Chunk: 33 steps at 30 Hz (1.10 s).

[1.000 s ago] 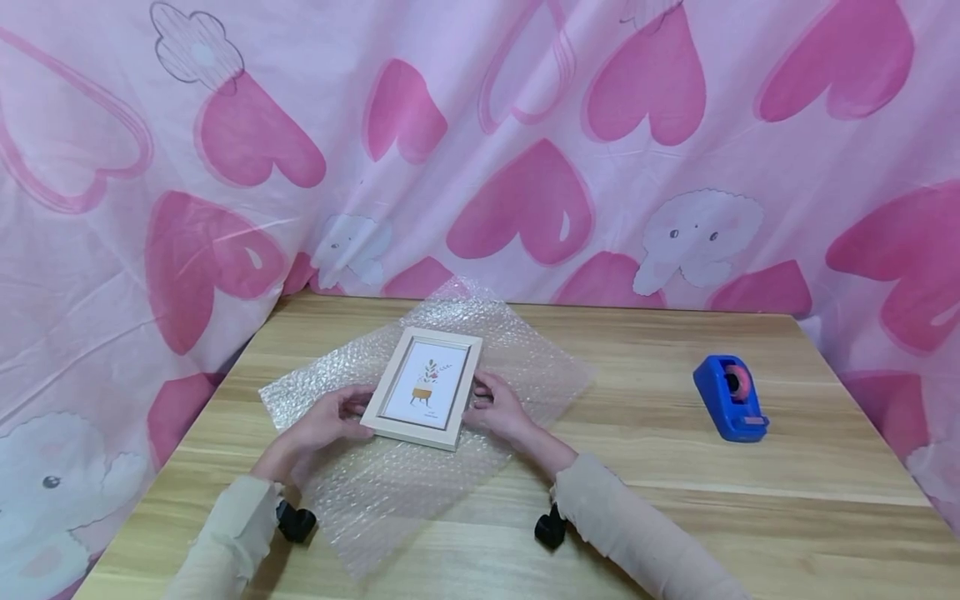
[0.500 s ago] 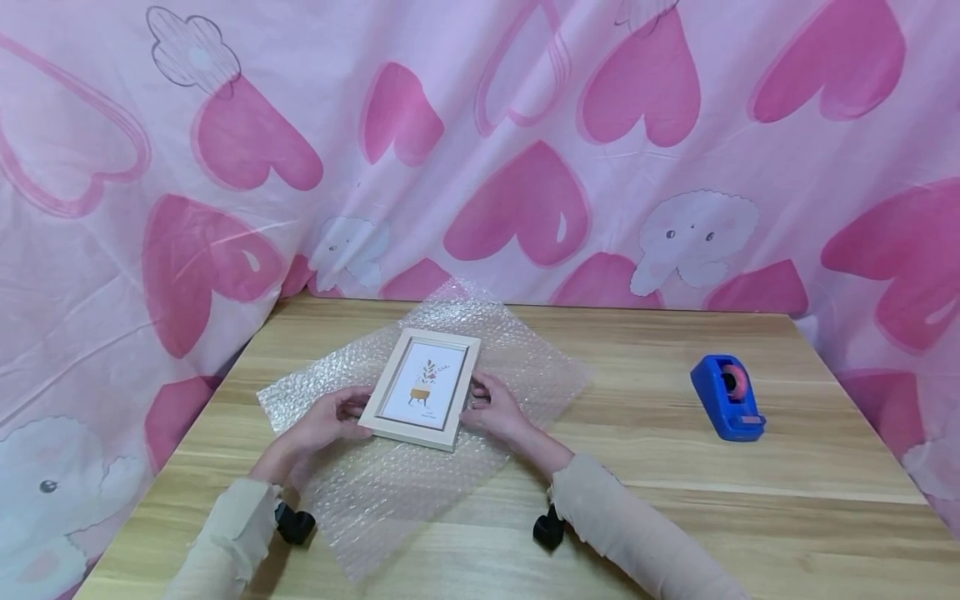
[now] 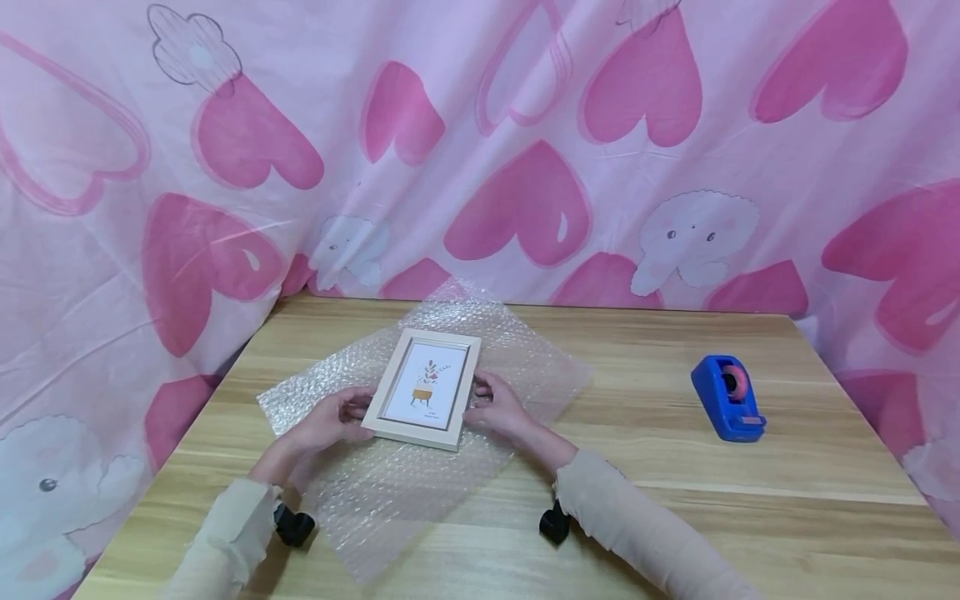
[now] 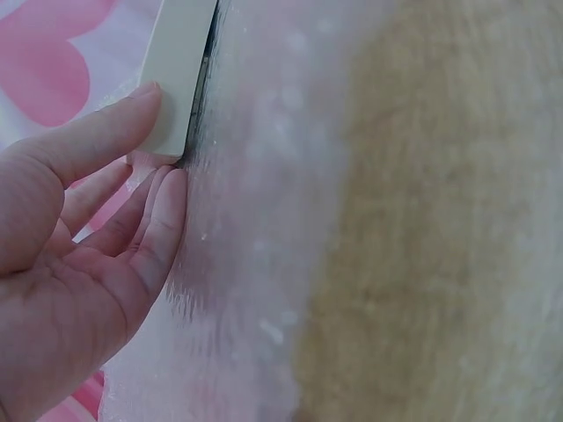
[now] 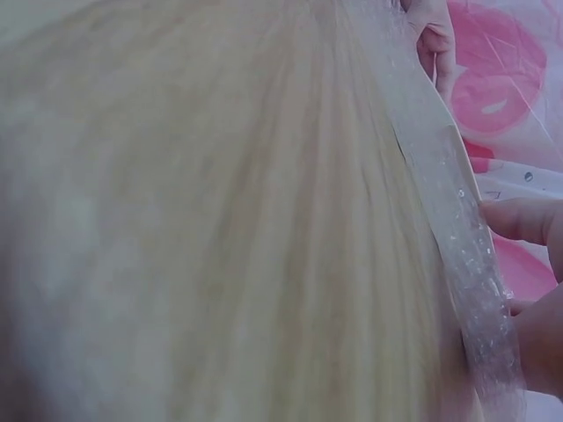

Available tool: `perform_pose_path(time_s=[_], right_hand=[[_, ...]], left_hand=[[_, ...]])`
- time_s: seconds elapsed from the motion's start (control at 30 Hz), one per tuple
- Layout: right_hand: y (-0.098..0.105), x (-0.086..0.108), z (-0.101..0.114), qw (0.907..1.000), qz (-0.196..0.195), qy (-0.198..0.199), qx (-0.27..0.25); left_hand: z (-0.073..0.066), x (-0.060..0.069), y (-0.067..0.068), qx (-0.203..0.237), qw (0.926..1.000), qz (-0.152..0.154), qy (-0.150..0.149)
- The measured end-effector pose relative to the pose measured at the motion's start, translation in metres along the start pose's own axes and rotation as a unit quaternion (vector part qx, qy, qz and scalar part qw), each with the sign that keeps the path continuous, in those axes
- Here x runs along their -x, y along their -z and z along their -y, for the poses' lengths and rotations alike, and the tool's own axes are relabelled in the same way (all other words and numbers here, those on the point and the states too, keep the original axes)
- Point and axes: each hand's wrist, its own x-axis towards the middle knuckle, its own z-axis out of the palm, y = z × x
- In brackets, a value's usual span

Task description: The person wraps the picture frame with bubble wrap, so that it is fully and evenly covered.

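A cream picture frame (image 3: pixel 427 385) with a plant-pot print lies face up on a sheet of bubble wrap (image 3: pixel 390 500), set at an angle on the wooden table. My left hand (image 3: pixel 326 422) holds the frame's left side near its lower corner. In the left wrist view, the left thumb presses the frame's edge (image 4: pixel 176 79) while the other fingers sit beside and below it. My right hand (image 3: pixel 501 407) holds the opposite side, its thumb toward the lower right corner. The right wrist view shows that hand (image 5: pixel 537 281) only partly, beyond the bubble wrap's edge (image 5: pixel 466 237).
A blue tape dispenser (image 3: pixel 729 400) with a pink roll stands on the right part of the table (image 3: pixel 637 533). Pink curtain cloth (image 3: pixel 517 200) with hearts hangs behind the table and along both sides. A black wrist mount (image 3: pixel 294 525) hangs at each sleeve cuff.
The picture frame and right hand have shifted very slightly to the right since half a second ago. The bubble wrap and tape dispenser stay in place.
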Motion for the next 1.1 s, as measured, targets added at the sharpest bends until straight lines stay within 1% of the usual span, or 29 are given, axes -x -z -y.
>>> perform_pose_path(time_s=[0.1,0.2,0.3,0.4,0.5,0.6,0.73,0.9,1.0,1.1], right_hand=[[0.001,0.006,0.011,1.0000,0.005,-0.006,-0.005],[0.002,0.009,0.017,0.9999,0.008,-0.008,-0.008],[0.002,0.004,0.010,0.9999,0.007,-0.010,-0.001],[0.001,-0.003,-0.001,0.9999,-0.002,-0.012,0.011],[0.001,-0.005,-0.005,0.9998,-0.016,-0.010,0.012],[0.001,-0.002,-0.002,0.9997,-0.020,-0.006,0.015],[0.002,0.009,0.006,0.9992,0.001,0.017,0.037],[-0.001,0.027,0.015,0.9970,0.039,0.040,0.053],[-0.006,0.040,0.021,0.9928,0.085,0.054,0.065],[-0.014,0.054,0.026,0.9850,0.135,0.073,0.078]], left_hand=[[0.001,-0.001,0.000,0.003,0.9999,0.004,-0.012],[0.001,0.000,0.000,0.003,0.9998,0.003,-0.017],[0.001,0.000,-0.001,-0.005,0.9999,-0.007,-0.011],[0.001,0.000,-0.001,-0.012,0.9998,-0.016,-0.002],[0.001,-0.001,-0.001,-0.018,0.9998,-0.012,-0.004],[0.000,-0.001,0.000,-0.023,0.9997,-0.006,-0.008],[0.000,0.000,0.001,-0.019,0.9998,-0.002,-0.008],[0.001,-0.001,0.001,-0.017,0.9998,-0.001,-0.007],[0.001,-0.001,0.001,-0.025,0.9996,-0.001,-0.008],[0.002,-0.002,0.002,-0.027,0.9996,-0.003,-0.002]])
